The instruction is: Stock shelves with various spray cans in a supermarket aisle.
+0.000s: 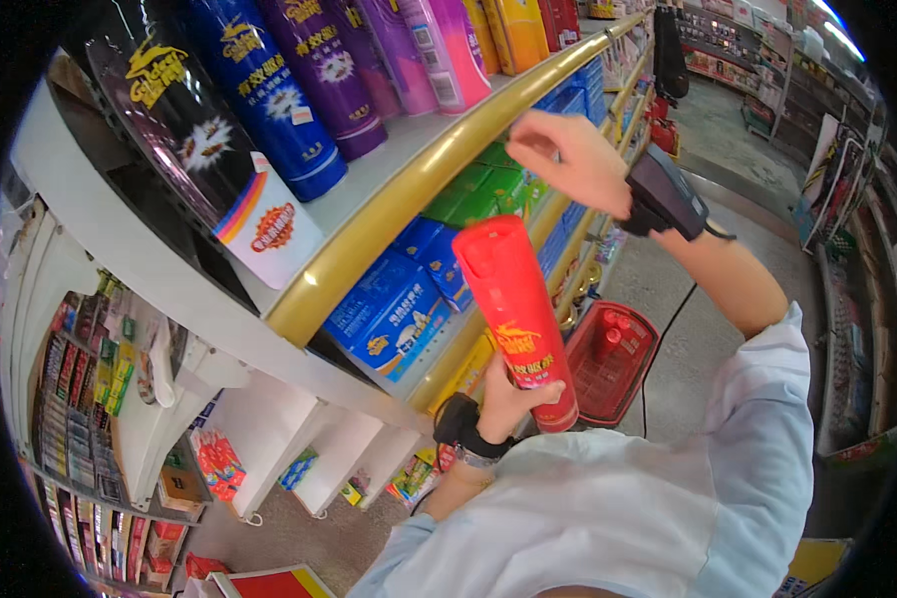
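My left hand [512, 400] grips the lower part of a red aerosol can [512, 314] with a red cap and yellow print, tilted in front of the shelf. Above and to the right of the can, my right hand [568, 157] is raised beside the shelf's gold rail, apart from the can, its fingers curled; whether it holds anything cannot be made out. Black, blue and purple aerosol cans stand on the upper shelf: a black and white can [217, 157], a blue can [269, 105] and a purple can [329, 75].
A gold rail [448, 157] edges the upper shelf. Below it are blue boxes [389, 314] and green boxes [471, 194]. A red plastic basket [614, 366] stands on the floor, with a dark cable beside it. More stocked shelves line the left and right.
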A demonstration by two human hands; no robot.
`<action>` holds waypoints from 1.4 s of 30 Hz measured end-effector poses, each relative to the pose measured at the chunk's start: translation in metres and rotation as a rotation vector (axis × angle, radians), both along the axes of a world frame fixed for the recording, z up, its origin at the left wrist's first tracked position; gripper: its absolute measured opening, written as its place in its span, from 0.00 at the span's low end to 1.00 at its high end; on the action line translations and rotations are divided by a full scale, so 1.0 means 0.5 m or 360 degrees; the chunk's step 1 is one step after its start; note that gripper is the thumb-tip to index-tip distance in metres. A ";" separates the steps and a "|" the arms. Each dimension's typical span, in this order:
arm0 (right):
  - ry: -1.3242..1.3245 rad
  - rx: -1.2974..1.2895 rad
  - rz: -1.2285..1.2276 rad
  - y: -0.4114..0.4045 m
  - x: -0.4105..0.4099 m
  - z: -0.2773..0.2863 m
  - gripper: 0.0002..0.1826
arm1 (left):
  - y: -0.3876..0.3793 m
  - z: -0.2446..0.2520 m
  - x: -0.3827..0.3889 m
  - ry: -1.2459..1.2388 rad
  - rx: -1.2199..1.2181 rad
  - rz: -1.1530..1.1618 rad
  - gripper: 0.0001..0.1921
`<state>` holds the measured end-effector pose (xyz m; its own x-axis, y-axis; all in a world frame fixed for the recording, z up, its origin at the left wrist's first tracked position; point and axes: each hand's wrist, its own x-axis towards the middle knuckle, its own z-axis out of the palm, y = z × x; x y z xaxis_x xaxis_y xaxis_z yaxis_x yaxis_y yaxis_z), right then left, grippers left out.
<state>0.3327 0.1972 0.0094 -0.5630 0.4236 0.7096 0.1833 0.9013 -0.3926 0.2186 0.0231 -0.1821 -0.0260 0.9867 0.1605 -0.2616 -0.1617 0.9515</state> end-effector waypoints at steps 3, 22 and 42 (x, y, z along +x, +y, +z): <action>-0.0162 -0.0232 -0.0022 -0.021 0.061 -0.085 0.08 | 0.002 0.018 0.006 -0.0064 -0.0077 -0.0059 0.31; 0.0394 -0.1211 -0.0088 -0.173 0.095 -0.298 0.36 | 0.118 0.017 0.068 0.1058 0.0562 0.0519 0.34; 0.0372 -0.0307 0.0208 -0.089 0.151 0.246 0.28 | -0.036 0.194 -0.047 0.0799 0.0589 0.0229 0.24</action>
